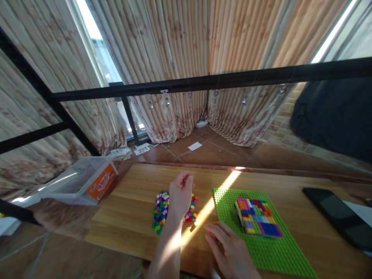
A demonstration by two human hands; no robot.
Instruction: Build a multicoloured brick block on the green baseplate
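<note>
My left hand (180, 194) is over a pile of small toy building bricks (161, 205) in many colours, hiding its middle. Its fingers curl in toward the thumb, and I cannot make out what, if anything, they hold. Lower down, my right hand (228, 250) is loosely bent beside the left edge of a green studded baseplate (279, 250). A gap shows between its thumb and fingers, with nothing visible there. On the baseplate sits a flat, roughly square block of multicoloured bricks (258, 217), built in tight rows.
Everything stands on a wooden table (128, 209). A black phone-like slab (337, 217) lies at the right, near white paper (360, 212). A clear plastic bin (84, 184) with an orange label is on the floor at left. A black metal rail (203, 83) crosses before the curtains.
</note>
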